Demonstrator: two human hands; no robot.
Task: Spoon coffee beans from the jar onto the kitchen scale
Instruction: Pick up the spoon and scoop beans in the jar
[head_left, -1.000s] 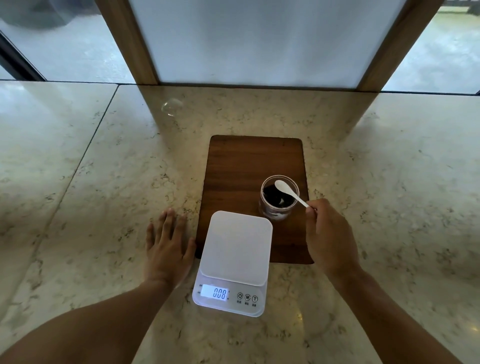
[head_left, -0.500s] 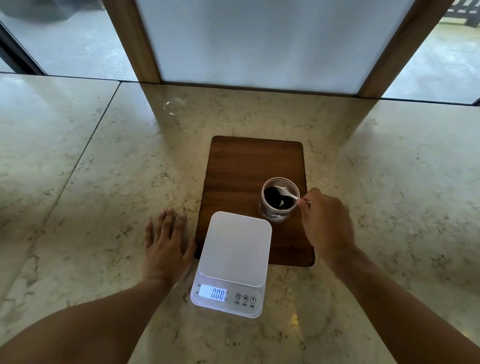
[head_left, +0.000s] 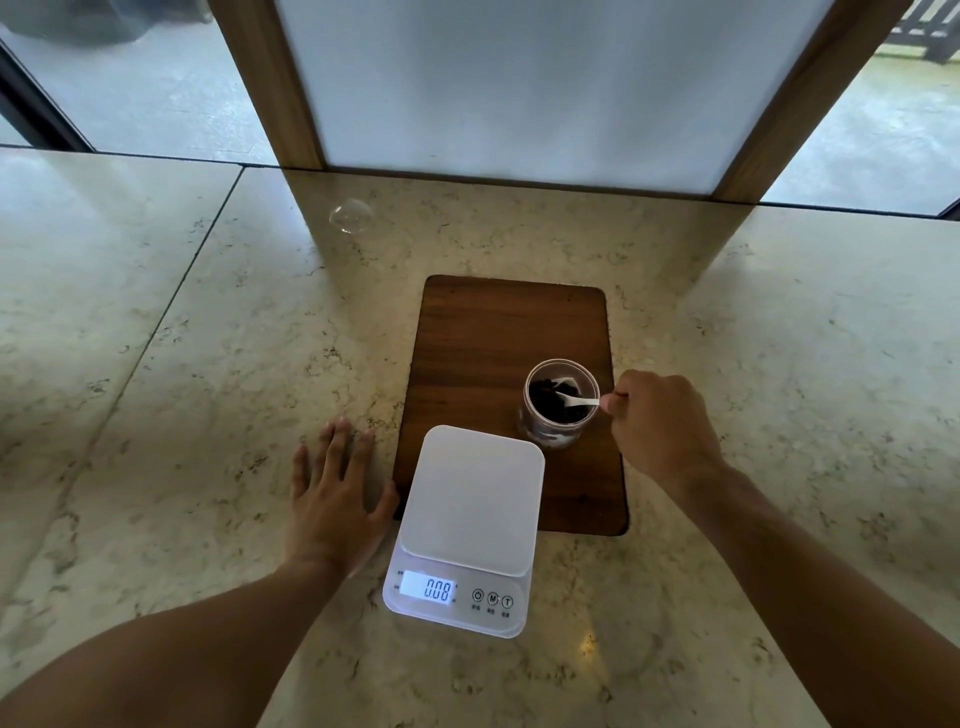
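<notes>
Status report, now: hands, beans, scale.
Right hand grips spoon, bowl down in jar among beans. Left hand flat on counter. Scale platform bare. Path jar to scale unobstructed.

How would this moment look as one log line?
step: scooping | right hand: holds spoon in jar | left hand: flat on counter | scale: bare

The left hand (head_left: 332, 499) lies flat, palm down, fingers spread (thumb angled right), at lower centre-left of the frame. The right hand (head_left: 660, 426), at centre right, is curled closed, pinching a thin handle; both forearms enter from the bottom corners.
</notes>
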